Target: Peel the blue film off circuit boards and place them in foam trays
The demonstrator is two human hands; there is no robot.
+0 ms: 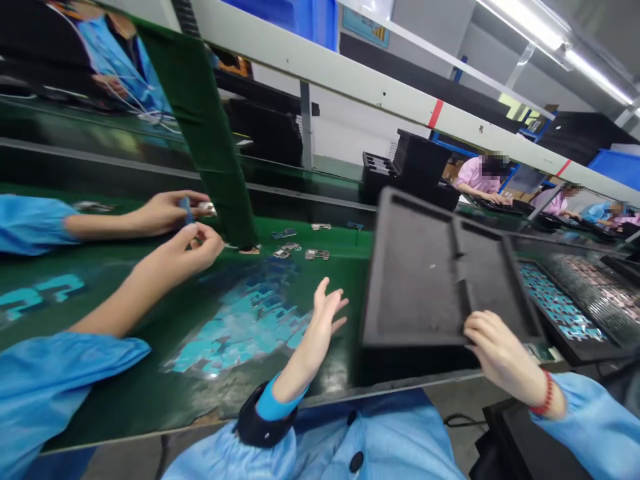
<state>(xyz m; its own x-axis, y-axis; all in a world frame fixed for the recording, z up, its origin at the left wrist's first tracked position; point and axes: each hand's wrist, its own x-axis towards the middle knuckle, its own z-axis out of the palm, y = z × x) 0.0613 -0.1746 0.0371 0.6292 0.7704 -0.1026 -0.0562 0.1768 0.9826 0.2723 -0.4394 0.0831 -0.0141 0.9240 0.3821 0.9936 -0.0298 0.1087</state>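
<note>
My right hand (497, 350), with a red bracelet at the wrist, grips the near edge of an empty black foam tray (425, 280) that tilts up off the green bench (125, 373). My left hand (325, 317) hovers just left of the tray with its fingers spread and nothing in them. Under and left of that hand lies a patch of several light-blue film pieces (240, 327). Small metal parts (300, 252) lie farther back on the bench.
A co-worker's two hands (180, 230) in blue sleeves pinch small parts at the left, beside a slanted green post (210, 133). Trays of blue pieces (560, 303) and metal parts (600, 280) sit at the right. Black trays (415, 167) are stacked behind; other people work far right.
</note>
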